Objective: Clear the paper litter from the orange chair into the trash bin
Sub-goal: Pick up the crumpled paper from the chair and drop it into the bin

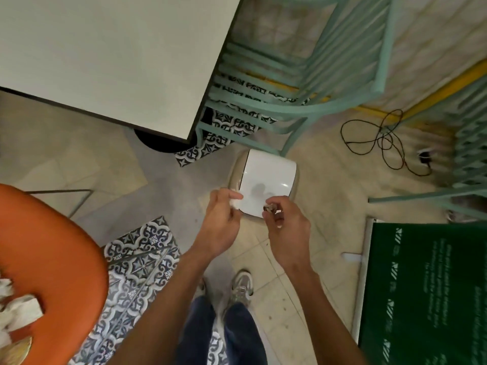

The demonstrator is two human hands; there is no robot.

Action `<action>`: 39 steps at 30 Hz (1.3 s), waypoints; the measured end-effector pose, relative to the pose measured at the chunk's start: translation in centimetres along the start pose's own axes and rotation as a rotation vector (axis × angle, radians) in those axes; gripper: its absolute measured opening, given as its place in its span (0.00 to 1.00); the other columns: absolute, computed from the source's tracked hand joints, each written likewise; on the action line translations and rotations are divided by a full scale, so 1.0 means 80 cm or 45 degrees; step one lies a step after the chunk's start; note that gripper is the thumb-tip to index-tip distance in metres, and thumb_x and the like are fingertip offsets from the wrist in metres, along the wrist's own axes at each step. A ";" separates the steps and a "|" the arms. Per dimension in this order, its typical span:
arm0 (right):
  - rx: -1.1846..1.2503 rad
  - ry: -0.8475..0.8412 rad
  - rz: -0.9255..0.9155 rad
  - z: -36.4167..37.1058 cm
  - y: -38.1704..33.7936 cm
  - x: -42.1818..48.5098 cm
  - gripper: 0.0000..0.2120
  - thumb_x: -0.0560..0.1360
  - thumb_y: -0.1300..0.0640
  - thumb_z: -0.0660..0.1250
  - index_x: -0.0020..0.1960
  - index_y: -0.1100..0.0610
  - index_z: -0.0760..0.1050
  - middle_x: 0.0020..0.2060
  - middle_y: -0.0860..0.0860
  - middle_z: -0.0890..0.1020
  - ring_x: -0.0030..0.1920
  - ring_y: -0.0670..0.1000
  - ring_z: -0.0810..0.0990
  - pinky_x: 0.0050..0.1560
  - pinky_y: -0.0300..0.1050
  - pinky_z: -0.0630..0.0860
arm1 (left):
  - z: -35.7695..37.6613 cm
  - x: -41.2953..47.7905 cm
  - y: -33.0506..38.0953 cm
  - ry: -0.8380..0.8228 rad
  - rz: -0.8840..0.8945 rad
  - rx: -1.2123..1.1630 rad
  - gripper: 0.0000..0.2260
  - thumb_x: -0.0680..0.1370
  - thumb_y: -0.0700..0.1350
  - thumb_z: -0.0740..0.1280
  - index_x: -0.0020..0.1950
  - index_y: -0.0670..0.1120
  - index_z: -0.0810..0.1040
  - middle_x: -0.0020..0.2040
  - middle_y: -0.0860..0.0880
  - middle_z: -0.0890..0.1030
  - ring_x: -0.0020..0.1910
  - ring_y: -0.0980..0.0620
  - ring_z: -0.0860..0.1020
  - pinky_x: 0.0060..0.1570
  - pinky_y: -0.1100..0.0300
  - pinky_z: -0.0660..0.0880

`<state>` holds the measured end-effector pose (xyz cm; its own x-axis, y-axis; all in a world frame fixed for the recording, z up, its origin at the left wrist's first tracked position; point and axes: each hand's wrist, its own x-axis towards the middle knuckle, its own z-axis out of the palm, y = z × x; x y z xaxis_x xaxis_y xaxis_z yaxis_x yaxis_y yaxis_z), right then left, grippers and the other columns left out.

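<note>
A trash bin (266, 180) with a white swing lid stands on the floor ahead of me. Both hands hover over its near edge. My left hand (220, 225) pinches a small white paper scrap (235, 202) between thumb and fingers. My right hand (286, 227) pinches a small crumpled scrap (269, 207) at its fingertips. The orange chair (52, 259) is at the lower left, and crumpled white paper litter (18, 309) lies on its seat by the frame's edge.
A white table (105, 54) fills the upper left. Teal slatted chairs (303, 83) stand behind and to the right of the bin. A black cable (382, 143) coils on the floor. A green sign board (427, 285) lies at the lower right. My feet (241, 285) are below the bin.
</note>
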<state>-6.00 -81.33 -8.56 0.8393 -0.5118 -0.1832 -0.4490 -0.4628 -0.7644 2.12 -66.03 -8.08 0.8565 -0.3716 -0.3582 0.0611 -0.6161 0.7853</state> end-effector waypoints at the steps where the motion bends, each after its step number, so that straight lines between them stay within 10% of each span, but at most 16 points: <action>1: -0.007 0.000 0.006 0.001 0.005 0.003 0.11 0.81 0.60 0.74 0.59 0.48 0.79 0.49 0.46 0.84 0.44 0.41 0.83 0.45 0.27 0.75 | 0.004 0.004 -0.002 0.006 0.036 0.038 0.16 0.83 0.34 0.62 0.66 0.50 0.75 0.65 0.50 0.70 0.56 0.61 0.73 0.60 0.75 0.67; 5: -0.036 -0.005 0.043 0.013 0.027 0.009 0.12 0.81 0.61 0.74 0.61 0.49 0.79 0.50 0.47 0.84 0.44 0.43 0.83 0.48 0.32 0.79 | 0.023 0.020 -0.013 -0.003 0.110 0.153 0.16 0.83 0.36 0.66 0.68 0.50 0.78 0.65 0.50 0.65 0.54 0.60 0.74 0.58 0.83 0.65; 8: -0.058 -0.049 0.032 0.027 0.036 0.014 0.18 0.82 0.62 0.71 0.69 0.48 0.77 0.53 0.49 0.85 0.48 0.48 0.85 0.56 0.44 0.83 | 0.037 0.033 -0.020 0.006 0.224 0.288 0.16 0.82 0.36 0.67 0.69 0.49 0.78 0.65 0.48 0.69 0.54 0.49 0.80 0.63 0.59 0.77; 12: -0.195 -0.129 0.001 0.038 0.039 0.026 0.22 0.83 0.62 0.69 0.74 0.47 0.72 0.60 0.55 0.85 0.56 0.57 0.85 0.60 0.54 0.83 | 0.052 0.046 -0.018 0.044 0.265 0.497 0.15 0.80 0.37 0.68 0.64 0.49 0.73 0.61 0.46 0.72 0.45 0.38 0.81 0.42 0.43 0.80; 27: -0.529 -0.191 -0.035 0.045 0.038 0.048 0.32 0.81 0.65 0.67 0.80 0.46 0.65 0.71 0.53 0.78 0.64 0.60 0.82 0.58 0.60 0.83 | 0.090 0.078 -0.047 -0.185 0.174 0.586 0.24 0.78 0.32 0.67 0.74 0.41 0.73 0.72 0.42 0.74 0.66 0.40 0.79 0.67 0.46 0.77; 39: -0.540 -0.138 -0.077 0.033 0.014 0.022 0.22 0.82 0.60 0.69 0.76 0.52 0.74 0.70 0.54 0.80 0.62 0.60 0.84 0.55 0.58 0.85 | 0.033 0.015 -0.048 0.150 0.203 0.297 0.14 0.82 0.41 0.67 0.67 0.51 0.78 0.56 0.49 0.86 0.50 0.47 0.85 0.49 0.47 0.84</action>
<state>-4.18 -80.80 -11.36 0.8852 -0.4063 -0.2267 -0.4651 -0.7574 -0.4584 1.58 -65.94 -12.83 0.9001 -0.4021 -0.1680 -0.1867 -0.7043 0.6850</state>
